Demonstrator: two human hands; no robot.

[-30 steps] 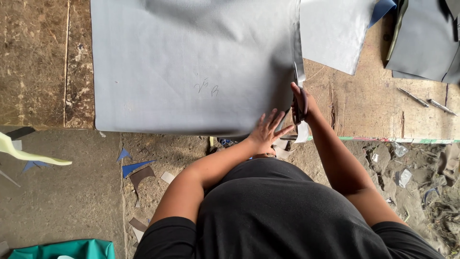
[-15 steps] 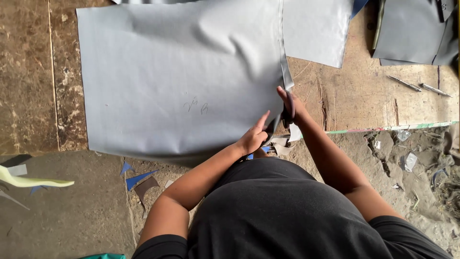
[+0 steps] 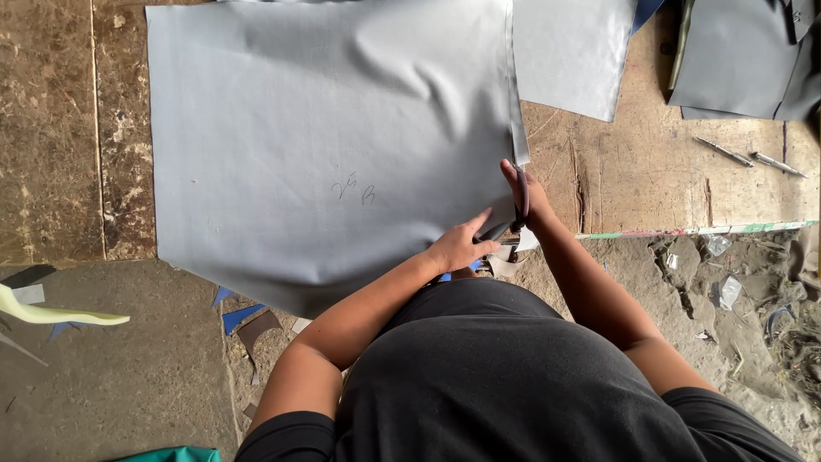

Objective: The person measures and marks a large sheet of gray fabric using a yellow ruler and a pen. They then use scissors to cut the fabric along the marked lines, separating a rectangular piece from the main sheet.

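Seen from above, the left hand point(image 3: 457, 248) is pressing flat a grey sheet point(image 3: 333, 145) while the right hand point(image 3: 519, 190), at three o'clock, is closing around scissors point(image 3: 505, 224), apparently cutting its edge; steady guiding comes next.

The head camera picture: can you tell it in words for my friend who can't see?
A person's right hand works scissors along the edge of a large grey sheet on a worn wooden table, while the left hand presses the sheet flat.
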